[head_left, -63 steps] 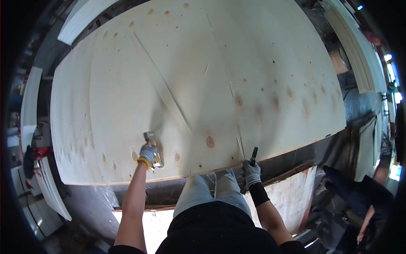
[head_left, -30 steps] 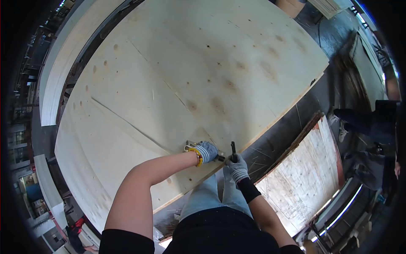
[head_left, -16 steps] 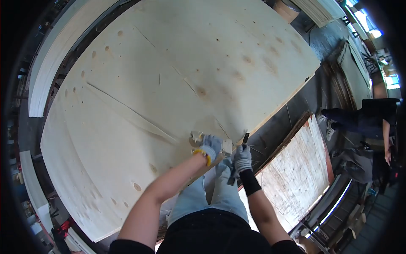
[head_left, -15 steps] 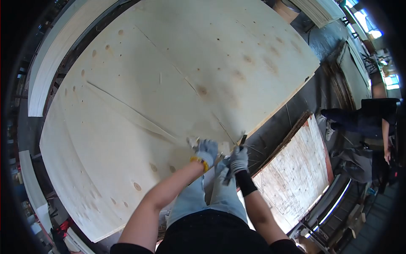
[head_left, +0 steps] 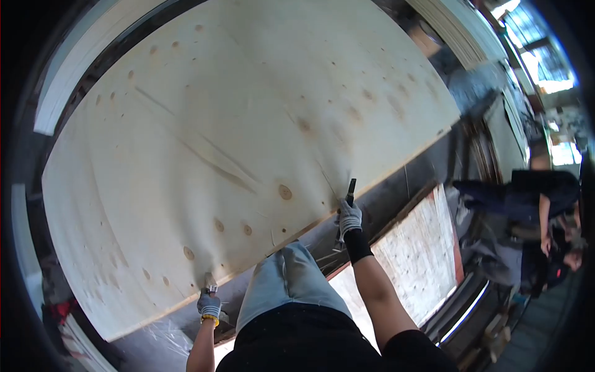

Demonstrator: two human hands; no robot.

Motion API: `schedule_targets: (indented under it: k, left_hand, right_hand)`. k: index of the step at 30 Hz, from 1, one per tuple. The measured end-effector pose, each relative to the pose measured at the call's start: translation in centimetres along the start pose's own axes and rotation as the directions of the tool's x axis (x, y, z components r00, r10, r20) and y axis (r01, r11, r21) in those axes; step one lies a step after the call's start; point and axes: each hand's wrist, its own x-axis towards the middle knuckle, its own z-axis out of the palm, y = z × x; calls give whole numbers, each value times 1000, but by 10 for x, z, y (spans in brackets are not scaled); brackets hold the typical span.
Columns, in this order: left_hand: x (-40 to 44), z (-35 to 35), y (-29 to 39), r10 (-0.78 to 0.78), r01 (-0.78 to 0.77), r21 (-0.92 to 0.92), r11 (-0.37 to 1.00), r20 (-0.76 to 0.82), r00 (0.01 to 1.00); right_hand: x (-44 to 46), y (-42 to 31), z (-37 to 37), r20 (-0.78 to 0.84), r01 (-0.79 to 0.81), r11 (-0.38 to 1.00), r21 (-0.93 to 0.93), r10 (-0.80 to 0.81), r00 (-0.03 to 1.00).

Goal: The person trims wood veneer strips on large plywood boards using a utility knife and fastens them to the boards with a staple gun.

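Note:
A large pale plywood sheet (head_left: 186,142) with brown knots fills the view before me. My left hand (head_left: 209,306), in a grey glove with a yellow cuff, is closed at the sheet's near edge, at lower left. It grips a small tool with a metal part (head_left: 211,289); its exact kind is too small to tell. Farther right along that edge, my right hand (head_left: 350,218), in a grey glove, is wrapped round a long dark-handled tool (head_left: 351,189). One end points up over the sheet, the other hangs below the fist.
A lower stack of boards (head_left: 409,254) stands to my right, across a dark gap. Another person (head_left: 539,198) is at the far right. Long pale panels (head_left: 80,68) lie at the upper left, and more stacked panels (head_left: 458,31) at the upper right.
My left hand has moved from near my right hand, over the sheet, down and left along its edge. My right hand has shifted slightly upward, still gripping the dark tool. The view has shifted.

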Motion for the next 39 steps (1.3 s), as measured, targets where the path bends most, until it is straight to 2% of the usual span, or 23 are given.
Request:
schedule_targets:
  k: [1,2,4,6,7,8,10,12,13,14,15,16,18,20,21,26,27,29,30,31,32,36,39]
  left_hand:
    - [-8,11,-7,-36,35,-57,998,-19,999]
    - [-18,20,-17,-80,75,-113,991,-38,996]
    - [-30,67,-56,-205,179,-334,926,-47,978]
    - [-62,108,-78,-412,390,-393,833,30,911]
    - [-84,129,-99,14,-15,40,999,45,999]
    - [-107,158,-116,63,-99,130,987,253,965]
    - [-152,207,-145,154,-335,178,925,632,759]
    - [-201,209,-148,-2,52,-55,997,664,748]
    - [-220,214,-150,-135,395,-242,886,681,719]
    - [-237,220,-153,-254,765,-475,435,750,611]
    - [-251,224,-154,-264,835,-540,-103,825,500]
    - [-262,226,-158,-228,745,-499,-443,866,445]
    - [-272,232,-172,-138,545,-378,-749,892,430]
    - [-267,231,-192,-105,405,-306,-861,888,448]
    - [-260,229,-206,-120,364,-307,-879,883,455]
    - [-191,202,-303,-481,331,-668,-667,725,493]
    - [-176,194,-326,-620,477,-856,-197,486,616]
    - [-140,177,-368,-676,500,-859,105,307,670]
    - [-109,168,-386,-730,457,-881,-122,391,560]
    - [-97,119,-393,-766,409,-911,62,219,604]
    - [-83,62,-399,-767,344,-905,250,31,641]
    - [12,-38,-439,-716,320,-826,464,-137,684]
    - [93,-78,-468,-612,257,-691,675,-332,717]
  right_hand:
    - [2,-7,11,-41,-21,998,-60,18,999]
    - [-5,-9,13,-58,16,998,66,-12,998]
    - [-18,-10,2,100,-68,995,-66,75,992]
    - [-39,-1,-13,249,6,851,-525,146,957]
    - [-48,4,-26,445,352,641,-681,-20,896]
    - [-56,6,-31,662,659,321,-680,-117,740]
    - [-86,-23,-9,523,509,185,-840,31,852]
    - [-24,13,11,617,588,351,-729,-36,786]
    - [-24,-5,45,617,601,379,-704,-94,781]
    - [-28,-25,80,615,616,403,-677,-151,774]
    - [8,-15,116,606,672,442,-594,-304,735]
    - [24,-16,156,622,681,528,-507,-322,714]
    - [-43,-39,236,555,616,7,-788,-426,715]
    - [-58,-9,288,650,672,-65,-737,-341,680]
    - [-56,24,308,706,728,42,-684,-212,675]
    - [-149,193,361,738,759,131,-638,-177,651]
    - [-172,222,365,755,773,190,-606,-169,633]
    - [-221,272,349,824,839,212,-501,-178,537]
    - [-252,295,346,877,896,181,-407,-198,438]
    - [-289,309,339,918,932,110,-346,-167,361]
    - [-332,313,336,949,959,43,-279,-137,282]
    - [-432,336,347,914,784,469,-406,222,341]
    - [-502,332,386,930,830,421,-366,197,310]
